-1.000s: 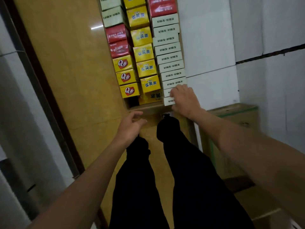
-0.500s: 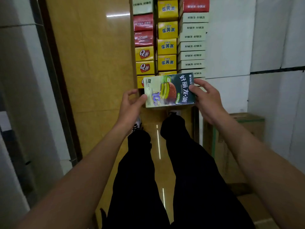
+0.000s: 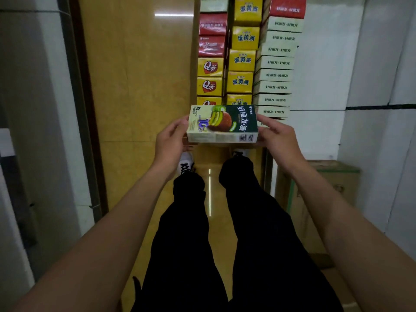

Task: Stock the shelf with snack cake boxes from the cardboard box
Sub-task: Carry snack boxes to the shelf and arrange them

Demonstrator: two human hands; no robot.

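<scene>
Head view, looking down: I've got a green snack cake box (image 3: 222, 123) between my two hands, held level in front of the shelf (image 3: 244, 64), printed face up with the barcode edge toward me. My left hand (image 3: 170, 141) grips the pale short end, fingers curled round it — my right hand (image 3: 278, 137) clasps the dark green end, thumb up on the top edge. Just beyond the box, the shelf carries three columns: pale green boxes (image 3: 275, 75) on the right, yellow boxes (image 3: 242, 59) in the middle, and red boxes (image 3: 212, 34) over yellow Q boxes (image 3: 210, 76) on the left. Below the box are my black trousers (image 3: 225, 233) and a white shoe (image 3: 186, 162) on the glossy yellow floor (image 3: 135, 86). To my right, against the white wall — the cardboard box (image 3: 326, 192) with a green stripe.
</scene>
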